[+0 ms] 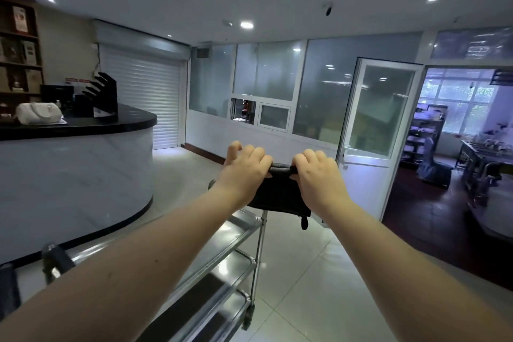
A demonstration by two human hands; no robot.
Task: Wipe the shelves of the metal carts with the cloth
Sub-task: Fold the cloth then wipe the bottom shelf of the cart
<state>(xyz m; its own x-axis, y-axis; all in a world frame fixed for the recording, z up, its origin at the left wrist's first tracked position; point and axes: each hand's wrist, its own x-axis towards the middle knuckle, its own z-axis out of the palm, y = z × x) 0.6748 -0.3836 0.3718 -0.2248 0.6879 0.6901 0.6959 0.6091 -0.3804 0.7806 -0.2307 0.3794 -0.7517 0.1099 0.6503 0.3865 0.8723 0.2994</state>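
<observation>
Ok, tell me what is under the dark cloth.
Below the cloth, held up by the left hand and right hand, the metal cart shows its top shelf and one post. The cloth hides the cart's far end.

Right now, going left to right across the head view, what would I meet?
white bag → roller shutter → left hand → black cloth → right hand → open glass door

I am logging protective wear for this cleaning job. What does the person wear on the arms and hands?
Nothing that shows. The left hand and right hand are bare: no gloves, no rings visible. The left forearm and right forearm are bare too, with no sleeve, watch or bracelet in view.
</observation>
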